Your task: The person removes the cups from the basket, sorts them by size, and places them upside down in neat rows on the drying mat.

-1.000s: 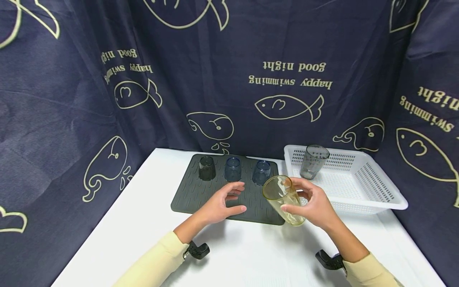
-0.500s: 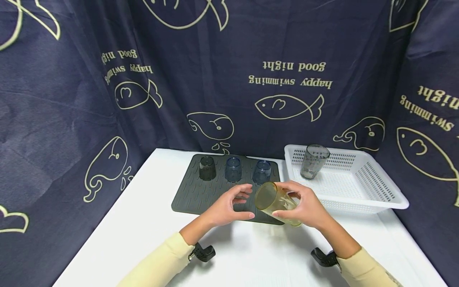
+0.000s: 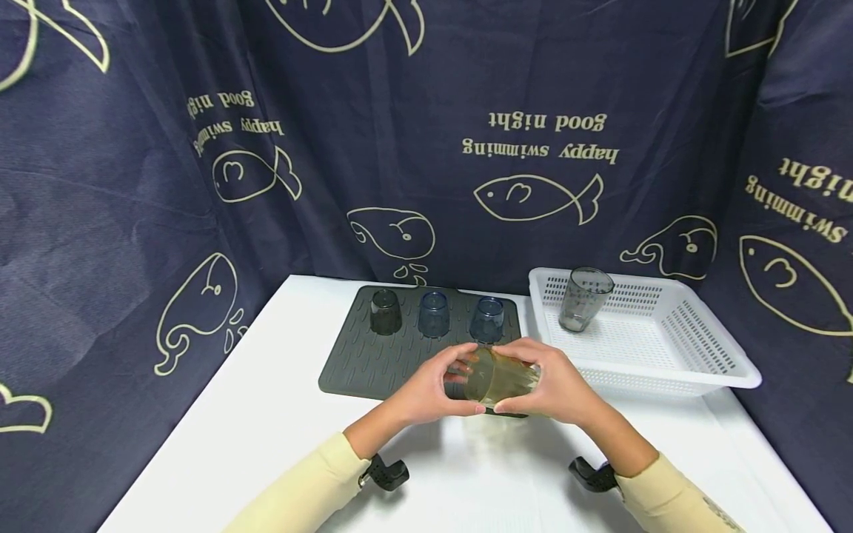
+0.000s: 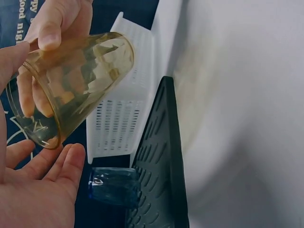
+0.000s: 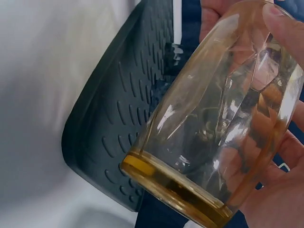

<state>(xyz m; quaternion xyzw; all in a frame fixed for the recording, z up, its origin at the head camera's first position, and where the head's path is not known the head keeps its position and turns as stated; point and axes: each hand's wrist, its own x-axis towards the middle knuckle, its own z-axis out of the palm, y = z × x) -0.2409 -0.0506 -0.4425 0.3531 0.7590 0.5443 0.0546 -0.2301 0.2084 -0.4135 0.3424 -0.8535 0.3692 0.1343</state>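
A yellow-tinted drinking glass is held nearly sideways above the front of the dark drying mat, its mouth towards the left. My right hand grips it around the side near the base, thumb in front and fingers behind. At the rim, my left hand curves its thumb and fingers around the mouth. In the left wrist view, the left fingertips touch the lower rim of the glass. The right wrist view has the thick amber base of the glass close up.
Upside-down on the mat's back row stand a dark grey glass and two blue glasses, one in the middle and another at right. A white plastic basket at right holds a tall grey glass. A patterned dark curtain surrounds the table.
My right hand has moved left and tipped the glass from a leaning upright pose to almost horizontal. My left hand has moved right and taken hold of its rim.
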